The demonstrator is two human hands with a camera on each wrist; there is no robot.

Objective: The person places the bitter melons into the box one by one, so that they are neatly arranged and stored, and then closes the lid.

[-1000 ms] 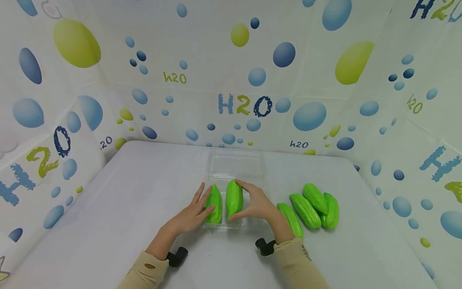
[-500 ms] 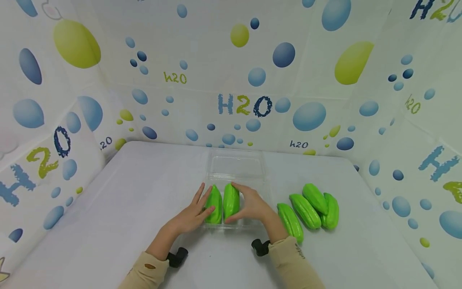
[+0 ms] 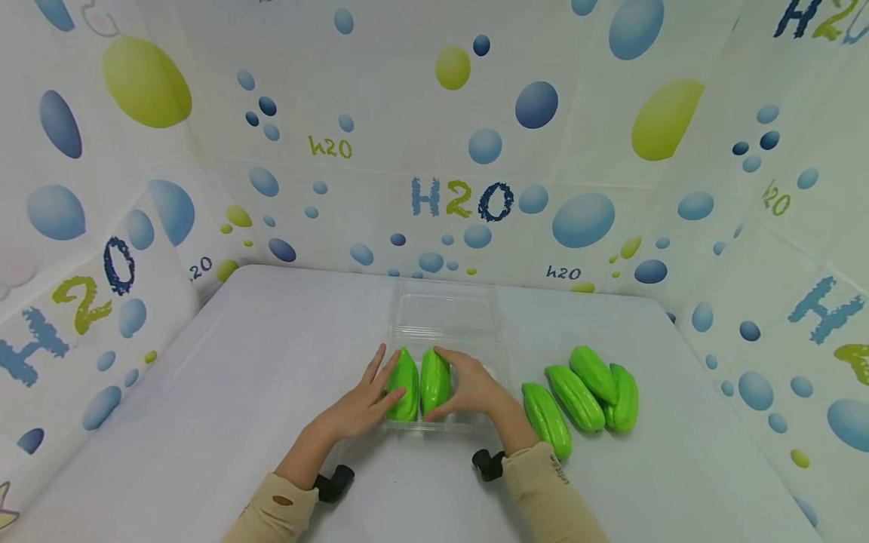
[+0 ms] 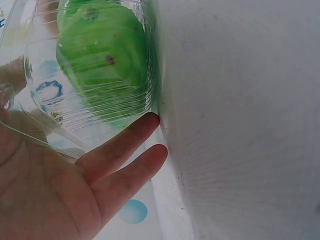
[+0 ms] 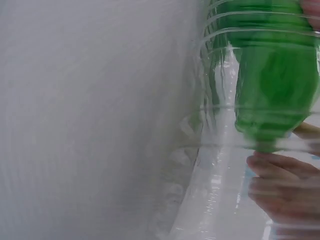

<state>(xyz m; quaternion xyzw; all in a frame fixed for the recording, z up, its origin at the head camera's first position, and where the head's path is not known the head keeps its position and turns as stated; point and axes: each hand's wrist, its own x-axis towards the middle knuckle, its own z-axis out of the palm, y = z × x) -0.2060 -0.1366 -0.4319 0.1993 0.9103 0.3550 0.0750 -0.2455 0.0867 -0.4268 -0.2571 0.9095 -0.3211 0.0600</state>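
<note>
A clear plastic clamshell box (image 3: pixel 473 424) stands with its lid (image 3: pixel 444 308) laid back. Inside, at the left, lies a bright green ridged gourd (image 3: pixel 406 385). My right hand (image 3: pixel 475 386) holds a second green gourd (image 3: pixel 436 381) between thumb and fingers, upright in line with the first and a narrow gap from it. My left hand (image 3: pixel 360 407) rests along the box's left side, fingers straight, thumb reaching over the rim to the left gourd. In the left wrist view, two straight fingers lie outside the box wall (image 4: pixel 75 107). The right wrist view shows green through the plastic, blurred.
Right of the box, on the white table (image 3: pixel 271 339), lie several more green gourds (image 3: pixel 575 397), one resting across others. The nearest loose gourd (image 3: pixel 546 418) lies beside my right forearm. A white printed sheet (image 3: pixel 373 90) surrounds the table at the back and sides.
My right hand has moved slightly left and down with its gourd, bringing it closer to the left gourd, and is now nearly still. The left hand has kept its place.
</note>
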